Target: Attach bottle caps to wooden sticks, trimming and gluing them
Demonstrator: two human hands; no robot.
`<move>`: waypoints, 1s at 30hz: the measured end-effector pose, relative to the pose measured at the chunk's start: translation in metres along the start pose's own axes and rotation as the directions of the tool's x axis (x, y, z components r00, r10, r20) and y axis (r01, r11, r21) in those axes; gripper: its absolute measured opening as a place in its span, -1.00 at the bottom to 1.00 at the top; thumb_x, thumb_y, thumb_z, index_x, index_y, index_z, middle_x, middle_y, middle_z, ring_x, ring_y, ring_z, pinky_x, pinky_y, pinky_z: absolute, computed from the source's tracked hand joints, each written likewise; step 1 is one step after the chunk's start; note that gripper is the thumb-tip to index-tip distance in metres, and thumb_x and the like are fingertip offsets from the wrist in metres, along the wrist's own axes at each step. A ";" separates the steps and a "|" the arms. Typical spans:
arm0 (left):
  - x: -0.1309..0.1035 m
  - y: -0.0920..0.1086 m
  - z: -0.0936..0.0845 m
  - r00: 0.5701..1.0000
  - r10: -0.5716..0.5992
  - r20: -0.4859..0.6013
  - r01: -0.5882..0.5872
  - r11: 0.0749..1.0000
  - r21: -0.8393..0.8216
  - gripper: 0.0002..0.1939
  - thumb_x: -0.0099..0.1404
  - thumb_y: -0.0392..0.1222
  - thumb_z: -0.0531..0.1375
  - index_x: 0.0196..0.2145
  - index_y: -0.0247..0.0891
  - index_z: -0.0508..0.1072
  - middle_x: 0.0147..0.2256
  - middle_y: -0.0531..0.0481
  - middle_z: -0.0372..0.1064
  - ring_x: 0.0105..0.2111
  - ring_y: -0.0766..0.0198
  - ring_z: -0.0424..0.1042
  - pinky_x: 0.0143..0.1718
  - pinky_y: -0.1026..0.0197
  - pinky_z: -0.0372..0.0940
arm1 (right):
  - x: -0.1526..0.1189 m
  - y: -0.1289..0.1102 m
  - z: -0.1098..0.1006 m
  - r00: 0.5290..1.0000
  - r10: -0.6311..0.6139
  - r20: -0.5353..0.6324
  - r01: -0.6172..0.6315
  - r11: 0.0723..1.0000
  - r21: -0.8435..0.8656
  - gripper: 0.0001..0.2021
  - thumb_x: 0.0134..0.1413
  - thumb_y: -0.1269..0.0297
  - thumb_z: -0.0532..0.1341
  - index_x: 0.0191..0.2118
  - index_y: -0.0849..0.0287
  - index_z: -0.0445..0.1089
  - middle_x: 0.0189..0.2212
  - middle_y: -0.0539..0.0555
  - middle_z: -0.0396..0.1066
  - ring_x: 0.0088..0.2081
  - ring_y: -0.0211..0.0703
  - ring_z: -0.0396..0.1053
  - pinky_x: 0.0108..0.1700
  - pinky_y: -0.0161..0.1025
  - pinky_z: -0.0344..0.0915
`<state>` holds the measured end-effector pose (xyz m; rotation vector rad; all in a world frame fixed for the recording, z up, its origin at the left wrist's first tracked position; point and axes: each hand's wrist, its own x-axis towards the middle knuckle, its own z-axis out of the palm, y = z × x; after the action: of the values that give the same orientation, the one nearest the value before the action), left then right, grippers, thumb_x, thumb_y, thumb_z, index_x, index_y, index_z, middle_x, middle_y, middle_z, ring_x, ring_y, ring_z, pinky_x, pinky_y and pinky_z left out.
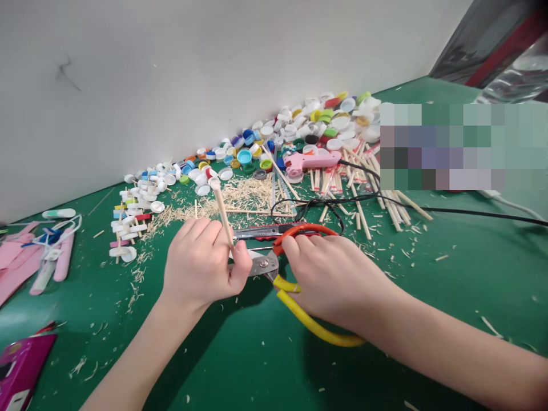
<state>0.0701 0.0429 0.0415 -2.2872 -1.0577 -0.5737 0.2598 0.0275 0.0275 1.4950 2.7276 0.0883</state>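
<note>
My left hand (205, 265) is closed around a thin wooden stick (223, 214) that leans up and away from me. A small white cap (214, 183) appears at the stick's top end. My right hand (331, 274) is wrapped round the handles of a pair of scissors (264, 263), one handle red and the other yellow. The metal blades point left to my left thumb and are partly hidden behind it. Whether they touch the stick I cannot tell. Just beyond both hands lies a utility knife (261, 232).
Bottle caps (244, 157) are heaped along the wall, with wood shavings (240, 197) before them. A pink glue gun (312, 161) trails a black cable. Wooden sticks (362, 211) lie at the right. Caps threaded on sticks (131, 225) stand left, near a magenta box (25, 365).
</note>
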 end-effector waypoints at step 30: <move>0.014 0.020 -0.043 0.976 -0.216 0.030 0.213 0.974 0.079 -0.86 0.31 -0.25 0.03 -0.40 -0.28 0.30 -0.46 -0.07 0.29 -0.42 0.18 0.25 -0.41 0.16 0.15 | -0.009 0.018 -0.034 0.983 0.176 0.052 -0.165 0.729 0.664 -0.54 0.09 -0.22 -0.03 -0.42 0.14 0.16 -0.60 -0.01 0.27 -0.62 -0.31 0.15 -0.59 -0.34 0.03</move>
<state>0.0875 0.0124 0.0764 -2.1411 -1.3336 -0.5665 0.2783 0.0286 0.0628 1.8755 2.7530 -0.9911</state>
